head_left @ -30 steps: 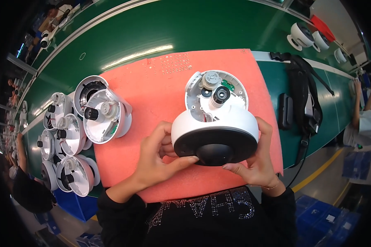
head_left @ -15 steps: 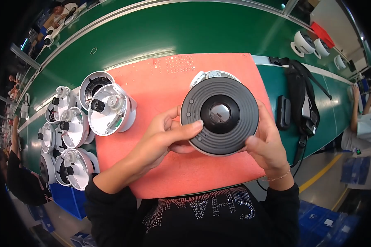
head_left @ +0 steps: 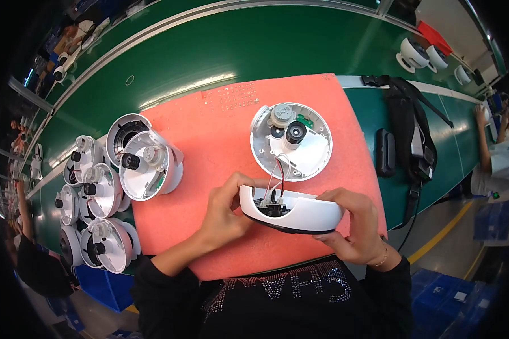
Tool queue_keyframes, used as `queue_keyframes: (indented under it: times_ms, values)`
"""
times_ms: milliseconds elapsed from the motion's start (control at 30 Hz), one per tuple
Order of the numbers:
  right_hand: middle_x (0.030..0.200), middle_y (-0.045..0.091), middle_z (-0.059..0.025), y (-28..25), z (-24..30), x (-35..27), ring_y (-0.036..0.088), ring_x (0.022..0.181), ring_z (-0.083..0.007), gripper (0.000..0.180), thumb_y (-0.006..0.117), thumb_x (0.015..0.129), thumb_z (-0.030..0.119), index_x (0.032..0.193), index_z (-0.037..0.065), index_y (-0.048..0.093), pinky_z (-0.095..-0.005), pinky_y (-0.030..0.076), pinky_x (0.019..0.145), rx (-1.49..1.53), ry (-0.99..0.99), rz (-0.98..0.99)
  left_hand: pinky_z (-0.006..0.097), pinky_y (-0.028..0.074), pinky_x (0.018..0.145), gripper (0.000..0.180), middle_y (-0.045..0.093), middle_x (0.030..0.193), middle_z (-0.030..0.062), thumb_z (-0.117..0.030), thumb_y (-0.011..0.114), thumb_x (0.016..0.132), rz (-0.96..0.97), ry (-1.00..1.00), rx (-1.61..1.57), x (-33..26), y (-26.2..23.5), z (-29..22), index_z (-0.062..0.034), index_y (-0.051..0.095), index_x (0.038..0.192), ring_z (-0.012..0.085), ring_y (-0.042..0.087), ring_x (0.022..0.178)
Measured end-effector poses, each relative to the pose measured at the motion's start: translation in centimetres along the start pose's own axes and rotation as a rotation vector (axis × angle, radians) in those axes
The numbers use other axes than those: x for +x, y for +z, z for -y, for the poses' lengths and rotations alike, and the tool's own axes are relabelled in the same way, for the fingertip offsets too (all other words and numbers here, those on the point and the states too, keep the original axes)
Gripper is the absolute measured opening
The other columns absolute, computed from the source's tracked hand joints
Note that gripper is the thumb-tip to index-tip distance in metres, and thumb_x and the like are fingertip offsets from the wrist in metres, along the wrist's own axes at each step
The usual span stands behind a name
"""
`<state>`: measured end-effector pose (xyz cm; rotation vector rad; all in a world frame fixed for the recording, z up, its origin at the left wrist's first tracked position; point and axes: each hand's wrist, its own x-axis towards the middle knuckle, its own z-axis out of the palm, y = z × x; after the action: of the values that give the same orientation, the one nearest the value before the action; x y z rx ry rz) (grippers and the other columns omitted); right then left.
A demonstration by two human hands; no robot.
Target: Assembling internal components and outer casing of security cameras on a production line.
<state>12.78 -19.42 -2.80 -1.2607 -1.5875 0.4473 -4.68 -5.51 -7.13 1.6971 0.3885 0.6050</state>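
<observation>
I hold a white round housing shell (head_left: 300, 212) with a black underside over the near edge of an orange-red foam mat (head_left: 220, 141). My left hand (head_left: 223, 212) grips its left rim, with the fingers at the open top. My right hand (head_left: 353, 226) holds its right side. Thin red, white and black wires (head_left: 274, 178) run from inside the shell up to a round white base plate (head_left: 291, 141) lying on the mat, which carries a small motor and a black cylinder.
Several similar open white housings (head_left: 144, 161) stand stacked at the mat's left and along the green bench (head_left: 209, 51). A black strap and device (head_left: 404, 130) lie to the right. More white units (head_left: 415, 53) sit far right. Another person's arm (head_left: 492, 158) shows at the right edge.
The shell, held up with its black underside facing me half a second ago, has been tilted and lowered toward me, which uncovers the base plate and the wires.
</observation>
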Motion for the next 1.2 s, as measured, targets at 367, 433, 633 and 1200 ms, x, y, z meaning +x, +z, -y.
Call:
queue_keyframes:
  times_ms: [367,433,633,1200]
  values:
    - [0.099,0.059,-0.0128,-0.2,-1.5,0.4,0.058,0.086,-0.0281,0.049,0.074,0.066,0.022,0.103,0.000,0.051,-0.0362,0.047,0.073,0.047,-0.029,0.049,0.029,0.052,0.063,0.034,0.061,0.102,0.0155,0.008,0.061,0.063,0.020,0.150,0.257,0.2,-0.3,-0.8,-0.0003,0.046,0.093,0.0231,0.063,0.077]
    - [0.100,0.059,-0.0130,0.1,-1.4,0.5,0.058,0.088,-0.0282,0.046,0.073,0.068,0.021,0.103,0.000,0.051,-0.0363,0.046,0.075,0.087,-0.031,0.002,0.030,0.052,0.062,0.034,0.061,0.102,0.0149,0.007,0.062,0.064,0.019,0.154,0.265,0.2,-0.2,-0.7,-0.0005,0.047,0.094,0.0228,0.063,0.076]
    - [0.096,0.054,-0.0135,0.1,-0.4,0.2,0.052,0.087,-0.0230,0.038,0.066,0.073,0.014,0.104,-0.001,0.050,-0.0318,0.042,0.076,0.339,0.208,-0.045,0.029,0.051,0.058,0.038,0.061,0.090,0.0140,0.009,0.060,0.060,0.000,0.179,0.347,0.1,-0.2,-1.1,-0.0004,0.053,0.097,0.0238,0.063,0.073]
    - [0.088,0.050,-0.0102,1.6,-0.5,0.5,0.047,0.080,-0.0193,0.045,0.066,0.075,0.033,0.098,-0.002,0.049,-0.0264,0.038,0.063,0.086,0.095,-0.217,0.032,0.051,0.054,0.039,0.061,0.087,0.0140,0.004,0.061,0.059,0.014,0.226,0.465,0.0,-0.2,-1.9,0.0014,0.053,0.097,0.0280,0.062,0.069]
